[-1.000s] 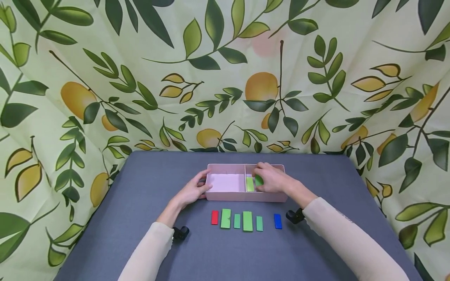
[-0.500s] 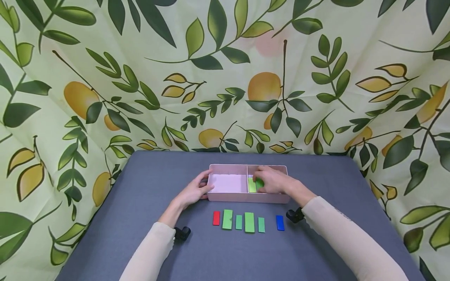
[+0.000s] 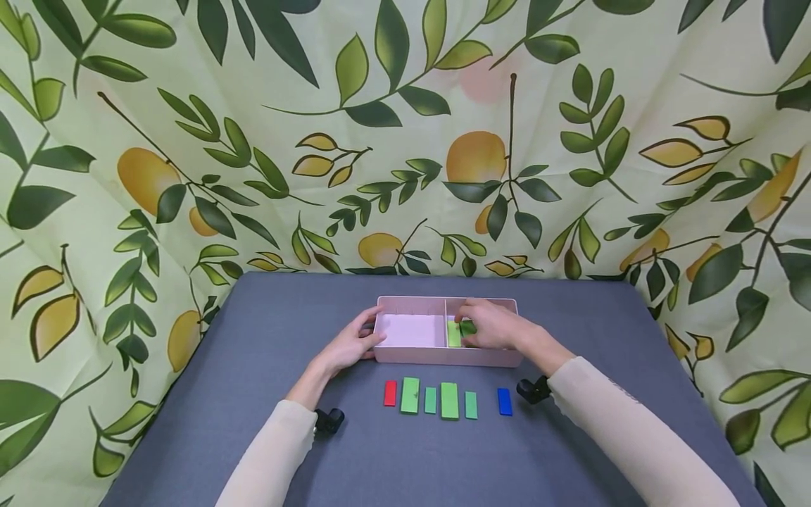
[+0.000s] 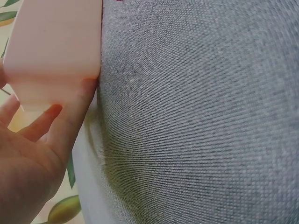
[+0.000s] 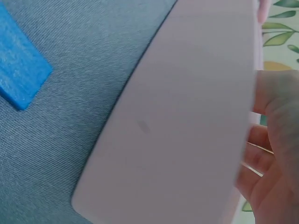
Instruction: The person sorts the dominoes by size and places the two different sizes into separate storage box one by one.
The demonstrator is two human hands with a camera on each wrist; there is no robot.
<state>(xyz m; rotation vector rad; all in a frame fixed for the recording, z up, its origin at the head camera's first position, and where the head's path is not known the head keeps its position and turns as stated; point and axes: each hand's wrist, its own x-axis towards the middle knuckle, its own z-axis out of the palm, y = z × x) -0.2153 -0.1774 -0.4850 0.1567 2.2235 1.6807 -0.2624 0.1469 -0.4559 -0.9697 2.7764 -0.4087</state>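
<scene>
In the head view a pink two-compartment box point(image 3: 412, 355) stands on the table. My left hand point(image 3: 345, 343) holds its left end, thumb near the front corner and other fingers toward the back; the left wrist view shows the fingers point(image 4: 77, 109) against the end wall. My right hand point(image 3: 491, 324) reaches into the right compartment and pinches a green block point(image 3: 467, 328), partly hidden by the fingers. Beside it, against the divider, lies a light green block point(image 3: 453, 334). In the right wrist view the box's front wall point(image 5: 163, 121) hides the fingertips of my right hand point(image 5: 275, 144).
Before the box lies a row of flat blocks: red point(image 3: 389, 393), large green point(image 3: 409, 396), small teal-green point(image 3: 430, 401), another large green point(image 3: 449, 401), another small teal-green point(image 3: 471, 405) and blue point(image 3: 504, 401). A leaf-patterned cloth point(image 3: 405, 204) hangs behind the grey table point(image 3: 380, 458).
My right hand has lowered slightly in the right compartment, and the green block at its fingers has changed tilt. The left hand stays on the box end. The head view shifted slightly.
</scene>
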